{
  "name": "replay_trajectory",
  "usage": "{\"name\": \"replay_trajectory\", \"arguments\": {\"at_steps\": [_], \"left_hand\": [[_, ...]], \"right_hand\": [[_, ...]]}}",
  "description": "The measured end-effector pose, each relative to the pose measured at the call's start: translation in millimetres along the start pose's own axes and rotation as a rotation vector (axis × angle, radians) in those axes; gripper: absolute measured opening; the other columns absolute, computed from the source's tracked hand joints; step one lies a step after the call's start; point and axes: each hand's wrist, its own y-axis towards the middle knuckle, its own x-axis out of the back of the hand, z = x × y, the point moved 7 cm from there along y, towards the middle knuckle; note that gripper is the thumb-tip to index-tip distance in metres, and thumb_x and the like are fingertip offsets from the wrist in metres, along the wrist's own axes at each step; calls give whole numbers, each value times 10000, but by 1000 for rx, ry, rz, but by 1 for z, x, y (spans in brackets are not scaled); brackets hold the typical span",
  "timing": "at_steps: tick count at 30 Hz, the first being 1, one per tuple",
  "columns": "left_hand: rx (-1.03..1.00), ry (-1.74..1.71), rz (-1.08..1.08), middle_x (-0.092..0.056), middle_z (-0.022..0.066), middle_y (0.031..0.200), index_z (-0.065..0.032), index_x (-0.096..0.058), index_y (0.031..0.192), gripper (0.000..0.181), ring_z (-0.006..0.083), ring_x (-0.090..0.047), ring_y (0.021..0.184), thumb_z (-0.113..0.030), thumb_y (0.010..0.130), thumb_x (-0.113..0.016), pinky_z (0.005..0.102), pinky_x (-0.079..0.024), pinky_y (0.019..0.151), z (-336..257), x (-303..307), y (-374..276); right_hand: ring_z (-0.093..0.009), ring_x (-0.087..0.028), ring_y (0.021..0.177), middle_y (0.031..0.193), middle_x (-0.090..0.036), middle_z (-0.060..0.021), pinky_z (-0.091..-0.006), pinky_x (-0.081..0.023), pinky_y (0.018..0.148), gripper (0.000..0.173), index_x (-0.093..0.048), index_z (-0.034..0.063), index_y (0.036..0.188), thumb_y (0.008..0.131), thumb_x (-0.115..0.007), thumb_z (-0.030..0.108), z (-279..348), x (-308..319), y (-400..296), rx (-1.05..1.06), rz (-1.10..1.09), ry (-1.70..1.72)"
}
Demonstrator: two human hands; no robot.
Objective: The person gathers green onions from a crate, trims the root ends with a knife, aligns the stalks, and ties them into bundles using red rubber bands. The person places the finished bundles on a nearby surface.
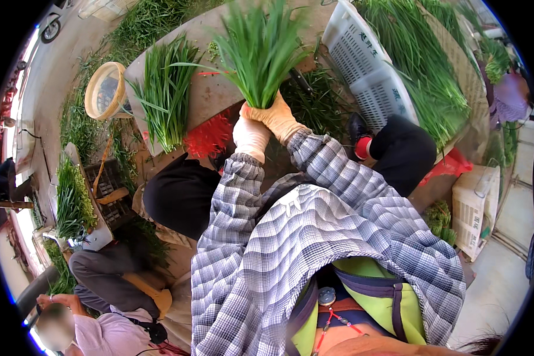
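Note:
A loose bunch of garlic chives [262, 58] fans outward from my gloved hands, its leaves blurred at the tips. My right hand [278, 116], in a tan glove, wraps around the stalk ends. Pressed up against it is my left hand [251, 134] in a paler glove, also gripping the base, though its fingers are partly hidden. To the left, another pile of chives [167, 93] lies on a low board [213, 91]. Red ties [209, 135] hang over the board's near edge. A dark-handled knife [301, 81] rests just right of the held bunch.
A white plastic crate [369, 66] stands at right, beside a large heap of chives [420, 58]. A round basket [107, 91] sits left of the board. Trimmings [318, 100] litter the floor. At lower left a co-worker [111, 329] sits near a board of chives [73, 198].

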Motion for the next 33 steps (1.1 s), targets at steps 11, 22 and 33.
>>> {"name": "replay_trajectory", "arguments": {"at_steps": [11,22,33], "left_hand": [[-235,303,-378,-613,181,981,-50,-84,1444,1116,344,-639,823,-262,626,-813,400,-511,729,-19,50,-40],[-653,-1087,215,-622,48,1093,-55,-541,1187,517,183,-579,1030,-152,741,-782,313,-459,912,-67,160,-13],[-777,-1311,-186,-660,76,1023,-30,-585,1083,539,207,-625,935,-16,611,-845,329,-511,859,-67,123,46]], "right_hand": [[-219,-627,951,1103,-632,-121,-352,-494,895,495,-548,-29,1176,821,-678,291,52,-30,12,-48,368,845],[-157,-615,896,985,-646,-59,-295,-507,797,525,-575,22,1143,691,-814,138,132,-49,16,327,524,234],[-191,-576,1025,1090,-633,-67,-320,-482,886,818,-525,73,1225,525,-912,241,141,-39,67,515,509,-490]]}}
